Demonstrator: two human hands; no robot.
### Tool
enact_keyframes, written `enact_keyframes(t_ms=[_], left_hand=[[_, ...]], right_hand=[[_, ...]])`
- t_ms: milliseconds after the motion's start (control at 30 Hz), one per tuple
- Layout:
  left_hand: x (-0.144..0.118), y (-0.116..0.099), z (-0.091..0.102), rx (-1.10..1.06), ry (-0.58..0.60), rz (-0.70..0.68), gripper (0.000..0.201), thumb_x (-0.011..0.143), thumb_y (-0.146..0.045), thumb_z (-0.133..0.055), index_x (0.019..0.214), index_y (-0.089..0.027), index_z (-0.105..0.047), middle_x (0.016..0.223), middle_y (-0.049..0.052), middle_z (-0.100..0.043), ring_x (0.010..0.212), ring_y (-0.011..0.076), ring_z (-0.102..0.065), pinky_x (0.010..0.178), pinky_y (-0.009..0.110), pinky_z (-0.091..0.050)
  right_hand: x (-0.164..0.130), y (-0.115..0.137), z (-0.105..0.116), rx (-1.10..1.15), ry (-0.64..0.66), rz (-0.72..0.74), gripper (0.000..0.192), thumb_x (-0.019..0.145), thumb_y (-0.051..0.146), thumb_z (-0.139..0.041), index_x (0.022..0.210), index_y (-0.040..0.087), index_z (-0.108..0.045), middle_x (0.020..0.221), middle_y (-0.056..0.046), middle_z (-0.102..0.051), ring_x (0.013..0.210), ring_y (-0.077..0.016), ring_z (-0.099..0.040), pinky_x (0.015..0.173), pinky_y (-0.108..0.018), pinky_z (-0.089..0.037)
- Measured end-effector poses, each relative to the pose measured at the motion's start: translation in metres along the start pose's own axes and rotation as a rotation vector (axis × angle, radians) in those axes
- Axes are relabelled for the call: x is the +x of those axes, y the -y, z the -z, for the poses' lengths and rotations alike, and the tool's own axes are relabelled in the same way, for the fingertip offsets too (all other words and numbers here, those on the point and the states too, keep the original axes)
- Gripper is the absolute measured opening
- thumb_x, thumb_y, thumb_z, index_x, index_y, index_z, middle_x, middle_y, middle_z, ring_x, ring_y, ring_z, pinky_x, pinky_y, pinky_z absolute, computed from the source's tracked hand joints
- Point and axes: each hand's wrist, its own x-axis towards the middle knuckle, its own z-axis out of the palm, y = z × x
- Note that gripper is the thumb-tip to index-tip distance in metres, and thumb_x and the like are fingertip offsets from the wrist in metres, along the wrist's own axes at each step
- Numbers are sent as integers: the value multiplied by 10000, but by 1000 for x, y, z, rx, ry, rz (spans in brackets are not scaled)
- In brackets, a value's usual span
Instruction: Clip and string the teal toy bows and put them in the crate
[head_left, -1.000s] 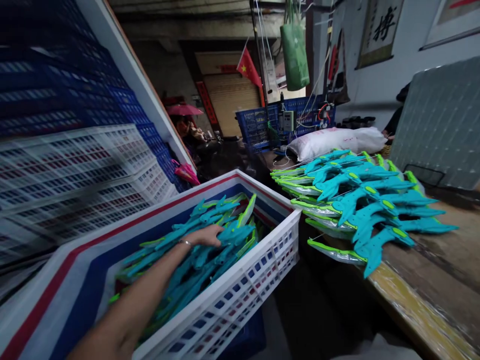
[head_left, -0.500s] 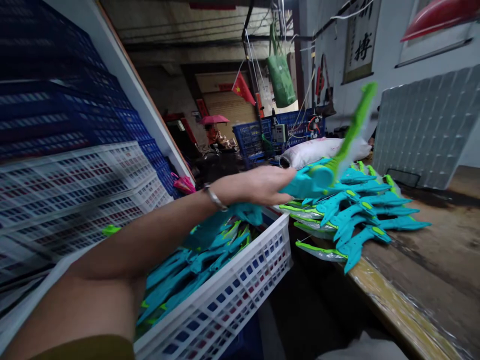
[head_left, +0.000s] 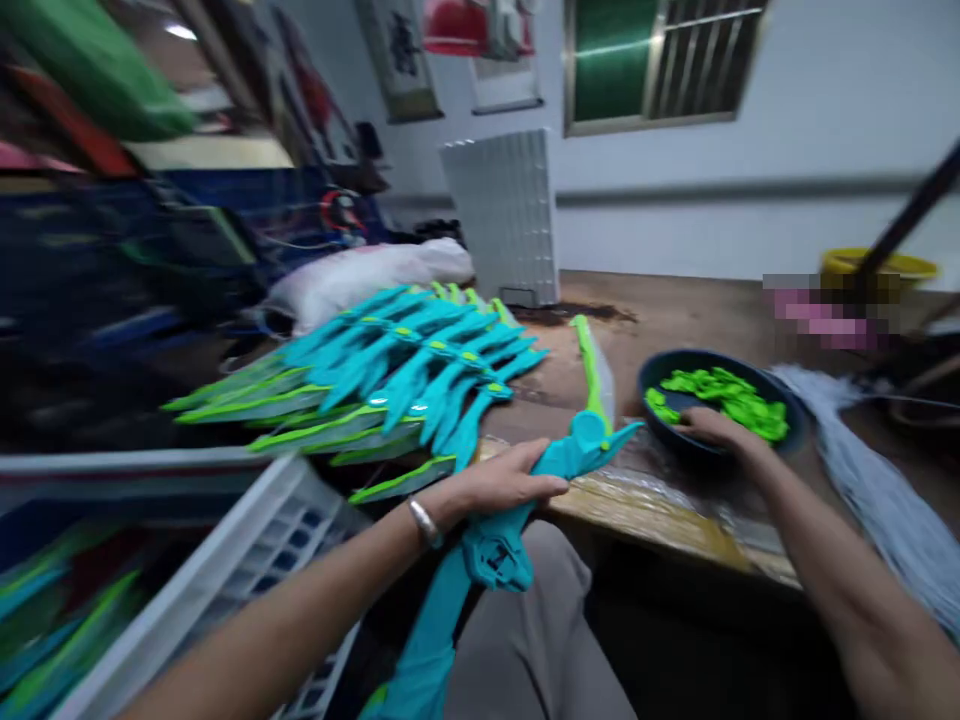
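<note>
My left hand (head_left: 504, 483) grips a teal toy sword (head_left: 577, 445) by its handle; the green-edged blade points away over the wooden table (head_left: 675, 320). A second teal piece (head_left: 450, 610) hangs below that hand, down toward my lap. My right hand (head_left: 712, 428) reaches into a dark bowl (head_left: 796, 425) holding several small bright green plastic parts (head_left: 724, 392), fingers resting among them; whether it holds one is hidden. A fanned pile of finished teal and green swords (head_left: 390, 375) lies on the table to the left.
A white slatted crate (head_left: 247, 560) with more teal swords sits at lower left. A white sack (head_left: 360, 275) and a white ribbed panel (head_left: 506, 215) stand at the back. Grey mop strands (head_left: 862, 470) lie at right, with a yellow bucket (head_left: 877, 268) behind.
My left hand lifted swords out of the crate and carried them right to the table edge. The view swung right, bringing my right hand and the bowl into sight.
</note>
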Motion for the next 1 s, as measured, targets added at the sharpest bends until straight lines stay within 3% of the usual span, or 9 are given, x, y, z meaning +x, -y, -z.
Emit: enact_keyframes(t_ms=[100, 200, 300, 400, 500, 600, 767, 867, 1000], left_hand=[[21, 30, -38, -24, 55, 58, 311, 803, -503, -634, 923, -228, -550, 769, -9, -633, 754, 229, -617, 733, 333, -502], [30, 54, -64, -37, 60, 87, 341, 778, -514, -639, 941, -217, -607, 931, 53, -739, 949, 307, -676, 914, 407, -519], [32, 70, -70, -94, 53, 95, 491, 717, -500, -696, 1103, -199, -655, 1260, 119, -748, 1250, 384, -615, 1132, 473, -420], [31, 81, -64, -190, 24, 117, 602, 650, -500, -754, 1160, -197, -650, 1323, 133, -731, 1349, 403, -571, 1181, 477, -387], [29, 85, -55, -281, -8, 165, 479, 685, -546, -747, 1010, -217, -619, 955, 84, -785, 1021, 358, -727, 922, 456, -563], [31, 84, -48, -379, -32, 203, 405, 751, -556, -730, 892, -229, -538, 659, -7, -662, 596, 225, -669, 587, 341, -543], [38, 88, -34, -518, -71, 212, 452, 690, -454, -829, 940, -217, -536, 768, 9, -675, 654, 210, -702, 537, 290, -540], [38, 97, -28, -584, -54, 205, 480, 635, -391, -836, 987, -209, -565, 786, 14, -673, 682, 217, -703, 573, 319, -563], [41, 109, -31, -584, -42, 170, 360, 622, -311, -806, 912, -187, -633, 740, 23, -681, 713, 233, -692, 644, 348, -572]], right_hand=[[5, -23, 0, -27, 211, -106, 275, 1038, 394, -666, 1175, 156, -691, 1178, -62, -691, 997, -210, -695, 866, -363, -624], [16, -31, -5, -26, 282, -155, 276, 1031, 395, -677, 1168, 156, -694, 1181, -59, -692, 1021, -222, -694, 889, -376, -619], [21, -34, -5, -2, 241, -190, 273, 1034, 387, -674, 1181, 158, -689, 1200, -70, -689, 1054, -223, -690, 924, -398, -610], [21, -35, -1, 60, 153, -224, 275, 1036, 388, -671, 1171, 150, -689, 1184, -72, -694, 1050, -221, -692, 930, -408, -606], [19, -34, 6, 170, 46, -235, 285, 1031, 406, -675, 1121, 136, -695, 1114, -53, -703, 991, -212, -698, 894, -390, -611], [14, -24, 15, 316, -122, -235, 284, 1034, 415, -664, 1061, 134, -682, 1017, -36, -691, 896, -179, -683, 822, -349, -602], [-21, 23, 23, 642, -337, -168, 389, 1019, 528, -561, 1068, 148, -632, 823, -37, -637, 666, -135, -578, 609, -259, -501], [-69, 75, 6, 833, -229, -79, 442, 903, 598, -679, 1050, 183, -644, 730, -1, -621, 552, -113, -515, 500, -228, -422], [-141, 156, -45, 991, 0, 36, 359, 894, 554, -723, 953, 205, -670, 759, -19, -686, 611, -134, -608, 559, -238, -503]])
